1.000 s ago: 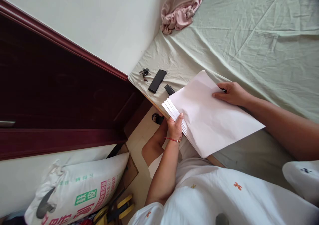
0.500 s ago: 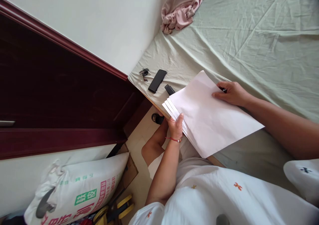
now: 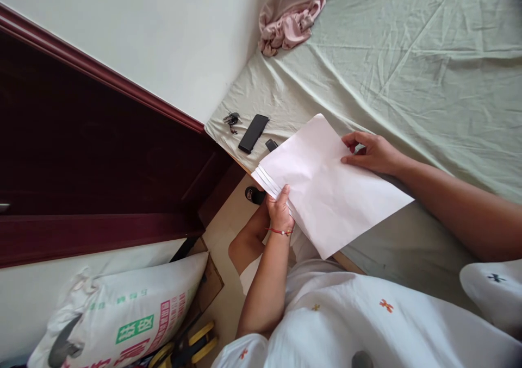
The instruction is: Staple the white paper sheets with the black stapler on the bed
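Several white sheets of paper [image 3: 322, 188] lie fanned at their left edge, held over my lap and the bed's edge. My left hand [image 3: 280, 210] grips them by that fanned edge, thumb on top and fingers beneath. At the far right edge, my right hand [image 3: 369, 153] has its thumb on the top sheet and its forefinger curled by the paper's rim; the other fingers are partly hidden. Just past the sheets' far left corner is a small black object [image 3: 271, 145], partly covered by the paper.
A black phone-like slab [image 3: 253, 133] and a bunch of keys [image 3: 231, 119] rest on the pale green bedsheet [image 3: 408, 80]. Pink cloth [image 3: 289, 23] is bunched against the wall. A dark red door [image 3: 93, 139] stands left, with a printed white sack [image 3: 134, 308] below it.
The sheets have shifted slightly left with both hands, and their fanned edges are closer together. The right thumb and forefinger have moved a little along the paper's edge.
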A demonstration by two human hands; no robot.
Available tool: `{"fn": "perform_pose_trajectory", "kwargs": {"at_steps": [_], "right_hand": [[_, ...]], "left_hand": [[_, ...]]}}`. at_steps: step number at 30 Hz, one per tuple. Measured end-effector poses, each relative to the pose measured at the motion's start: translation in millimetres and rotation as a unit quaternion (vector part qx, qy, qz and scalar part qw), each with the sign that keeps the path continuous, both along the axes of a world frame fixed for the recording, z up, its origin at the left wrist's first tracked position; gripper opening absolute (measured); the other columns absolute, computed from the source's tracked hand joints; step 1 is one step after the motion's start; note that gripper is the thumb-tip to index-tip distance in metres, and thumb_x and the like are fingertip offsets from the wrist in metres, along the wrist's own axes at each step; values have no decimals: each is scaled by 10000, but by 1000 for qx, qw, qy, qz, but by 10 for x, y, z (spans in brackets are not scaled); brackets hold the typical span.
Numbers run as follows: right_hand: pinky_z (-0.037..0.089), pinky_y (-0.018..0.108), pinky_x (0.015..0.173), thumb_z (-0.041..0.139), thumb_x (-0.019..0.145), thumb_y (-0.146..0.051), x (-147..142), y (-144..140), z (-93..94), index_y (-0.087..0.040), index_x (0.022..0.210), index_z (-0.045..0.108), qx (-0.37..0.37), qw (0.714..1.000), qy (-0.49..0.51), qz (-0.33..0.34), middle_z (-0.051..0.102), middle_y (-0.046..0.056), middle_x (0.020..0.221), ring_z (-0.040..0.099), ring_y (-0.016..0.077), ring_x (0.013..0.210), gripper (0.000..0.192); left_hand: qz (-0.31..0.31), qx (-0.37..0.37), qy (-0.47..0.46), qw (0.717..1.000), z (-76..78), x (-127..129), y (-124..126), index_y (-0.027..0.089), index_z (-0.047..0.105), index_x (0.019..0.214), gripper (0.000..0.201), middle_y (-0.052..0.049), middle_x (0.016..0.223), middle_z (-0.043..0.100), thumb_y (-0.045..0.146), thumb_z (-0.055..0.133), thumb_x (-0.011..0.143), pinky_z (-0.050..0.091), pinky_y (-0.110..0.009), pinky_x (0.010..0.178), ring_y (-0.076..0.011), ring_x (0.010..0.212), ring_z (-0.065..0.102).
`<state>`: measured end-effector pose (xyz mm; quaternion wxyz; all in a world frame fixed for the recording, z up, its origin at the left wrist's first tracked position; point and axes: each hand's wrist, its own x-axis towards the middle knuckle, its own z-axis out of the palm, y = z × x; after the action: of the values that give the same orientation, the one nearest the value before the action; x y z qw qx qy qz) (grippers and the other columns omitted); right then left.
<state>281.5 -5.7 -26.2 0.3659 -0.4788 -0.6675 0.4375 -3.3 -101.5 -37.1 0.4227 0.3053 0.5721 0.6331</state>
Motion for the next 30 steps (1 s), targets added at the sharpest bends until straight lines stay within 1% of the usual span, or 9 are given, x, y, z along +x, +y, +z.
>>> {"fn": "perform_pose_trajectory", "kwargs": {"at_steps": [4,10,14,18,22,24,26,28,30], "right_hand": [[574,369,745,872,714,-584,-5,17,-40,-244,1196,719,2,999,42,32,712,105,1119,659,253,971,610],[606,385,794,871,725,-619,7,25,-22,-245,1234,713,6,997,44,57,726,119,1178,662,263,1022,651],[632,410,847,872,719,-652,6,27,-31,-238,1296,687,4,998,41,52,702,139,1264,664,285,1086,733],[647,455,926,880,692,-695,-12,28,-68,-261,1457,590,-10,996,83,34,639,166,1441,627,354,1300,927],[617,542,1022,925,636,-684,-30,33,-113,-305,1560,495,-39,992,121,7,590,175,1538,579,383,1405,1087],[583,582,1069,939,630,-667,-31,27,-114,-311,1579,475,-63,988,144,0,648,166,1480,621,375,1364,1115],[560,596,1093,937,656,-650,-28,9,-81,-292,1587,475,-99,980,170,21,744,147,1330,696,359,1256,1099],[559,581,1094,916,710,-630,-30,-19,-18,-269,1550,539,-140,970,186,69,802,124,1188,745,346,1151,989],[563,554,1098,896,754,-605,-43,-47,55,-263,1447,650,-162,958,204,120,814,107,1161,754,344,1134,811]], "left_hand": [[43,14,-2,999,92,-81,43,222,763,1250,607,-101,1312,784,416,936,702,468,-453,1225,-301,1358,665],[159,10,-20,987,334,-213,141,193,762,1198,477,-104,1248,802,277,877,743,543,-459,1157,-282,1250,722],[162,44,4,986,486,-234,231,189,749,1224,487,-113,1240,790,358,857,780,545,-477,1158,-297,1296,698],[167,98,38,980,598,-173,355,221,702,1338,597,-96,1314,758,462,841,811,526,-467,1185,-292,1371,651],[197,110,12,974,756,-25,458,220,666,1410,592,-95,1386,729,392,796,859,557,-420,1146,-271,1348,668],[192,103,-3,976,857,69,488,224,665,1423,545,-94,1424,715,347,752,899,562,-382,1135,-251,1351,669],[185,97,-24,978,951,165,510,231,650,1450,516,-92,1455,703,304,701,941,558,-353,1135,-231,1365,662],[186,94,-54,977,1014,255,529,229,628,1481,512,-89,1469,699,262,658,971,552,-333,1142,-219,1380,654],[182,91,-80,976,1029,323,546,228,617,1495,504,-80,1471,701,238,632,992,547,-318,1149,-210,1397,643]]}}
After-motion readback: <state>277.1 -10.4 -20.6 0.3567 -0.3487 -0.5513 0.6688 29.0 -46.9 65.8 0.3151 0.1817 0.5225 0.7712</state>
